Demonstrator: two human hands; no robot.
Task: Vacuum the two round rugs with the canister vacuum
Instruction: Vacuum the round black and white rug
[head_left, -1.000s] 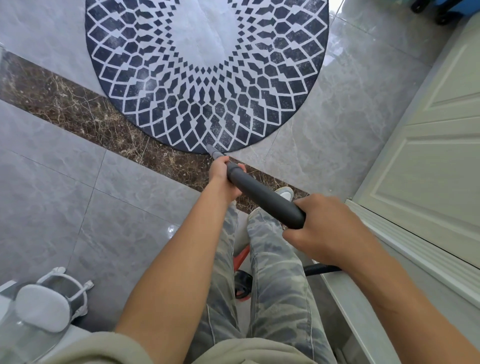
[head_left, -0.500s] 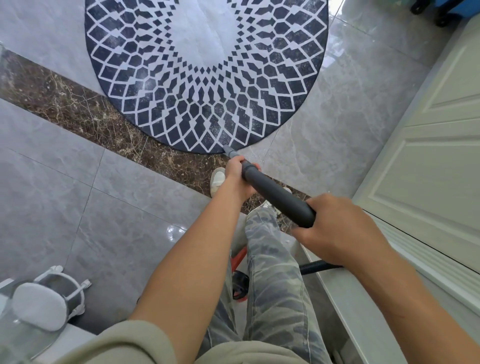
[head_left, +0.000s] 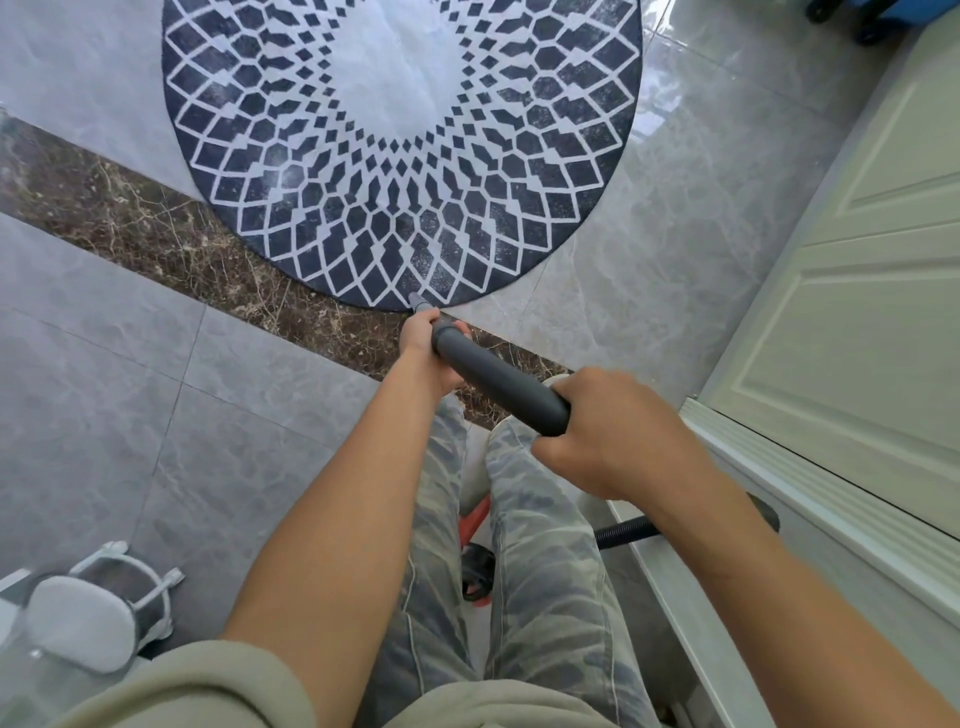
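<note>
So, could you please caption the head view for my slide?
Left hand and right hand grip the grey vacuum wand, its nozzle tip at the near edge of the round navy-and-white rug.

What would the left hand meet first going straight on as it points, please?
Following its grey vacuum tube, the left hand would likely first meet the near edge of the round navy-and-white rug.

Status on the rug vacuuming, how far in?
Done: nothing provable; the round rug shows no cleaned track. In hand: left hand and right hand grip the vacuum wand, its nozzle at the rug's near edge. Left: the rest of this rug, plus a second rug, not in view.
</note>
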